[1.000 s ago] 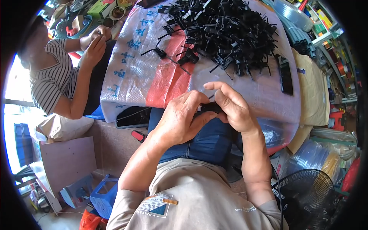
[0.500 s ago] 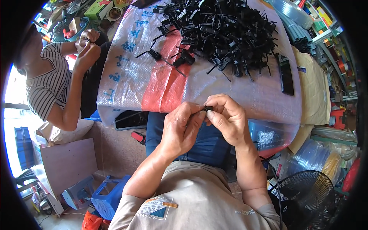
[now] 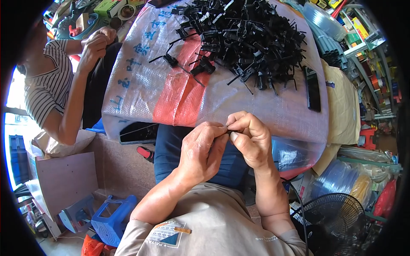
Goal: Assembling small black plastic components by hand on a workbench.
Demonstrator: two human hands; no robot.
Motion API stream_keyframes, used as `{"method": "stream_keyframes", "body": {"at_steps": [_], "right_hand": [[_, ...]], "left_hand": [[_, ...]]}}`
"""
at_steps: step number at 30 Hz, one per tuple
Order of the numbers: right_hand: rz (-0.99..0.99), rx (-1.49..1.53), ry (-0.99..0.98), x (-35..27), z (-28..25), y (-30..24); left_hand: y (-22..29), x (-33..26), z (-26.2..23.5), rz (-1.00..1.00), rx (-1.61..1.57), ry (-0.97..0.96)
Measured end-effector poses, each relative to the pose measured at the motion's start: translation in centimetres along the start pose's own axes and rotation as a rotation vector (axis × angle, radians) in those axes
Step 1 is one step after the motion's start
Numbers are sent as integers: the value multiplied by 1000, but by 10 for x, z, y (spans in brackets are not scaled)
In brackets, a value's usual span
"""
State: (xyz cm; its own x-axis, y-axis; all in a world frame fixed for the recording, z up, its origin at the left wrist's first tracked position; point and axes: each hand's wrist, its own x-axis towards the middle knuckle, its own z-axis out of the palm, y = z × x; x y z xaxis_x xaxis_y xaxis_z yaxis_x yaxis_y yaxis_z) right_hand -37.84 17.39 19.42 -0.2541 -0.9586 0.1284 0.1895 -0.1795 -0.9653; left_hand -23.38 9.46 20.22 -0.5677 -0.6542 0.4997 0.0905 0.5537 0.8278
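Observation:
My left hand (image 3: 203,151) and my right hand (image 3: 250,138) meet over my lap, fingertips pinched together on a small black plastic part (image 3: 229,132) that is mostly hidden between them. Just beyond my hands lies a woven plastic sack (image 3: 166,91), white with a red stripe, spread over the table. A big heap of black plastic clips (image 3: 245,36) sits on the far part of the sack, with a few loose ones (image 3: 200,66) nearer its middle.
A person in a striped shirt (image 3: 42,89) sits at the left, hands raised together near the table corner. A black phone (image 3: 311,87) lies at the sack's right edge. A black fan (image 3: 333,222) stands lower right, a blue stool (image 3: 111,217) lower left, cluttered shelves at right.
My two hands have drawn closer to my body and pinched tighter on the small part. The person at the left has kept both hands raised, shifting them slightly.

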Motion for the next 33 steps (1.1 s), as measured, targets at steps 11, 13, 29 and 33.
{"method": "stream_keyframes", "body": {"at_steps": [11, 13, 29, 33], "right_hand": [[133, 15, -45, -4, -10, -29], [175, -203, -68, -7, -19, -29], [278, -517, -176, 6, -13, -44], [270, -543, -119, 29, -12, -46]], "left_hand": [[4, -7, -7, -812, -904, -84], [3, -4, -8, -879, -1144, -128], [2, 15, -15, -313, -212, -277], [-11, 15, -15, -622, -542, -216]]}}
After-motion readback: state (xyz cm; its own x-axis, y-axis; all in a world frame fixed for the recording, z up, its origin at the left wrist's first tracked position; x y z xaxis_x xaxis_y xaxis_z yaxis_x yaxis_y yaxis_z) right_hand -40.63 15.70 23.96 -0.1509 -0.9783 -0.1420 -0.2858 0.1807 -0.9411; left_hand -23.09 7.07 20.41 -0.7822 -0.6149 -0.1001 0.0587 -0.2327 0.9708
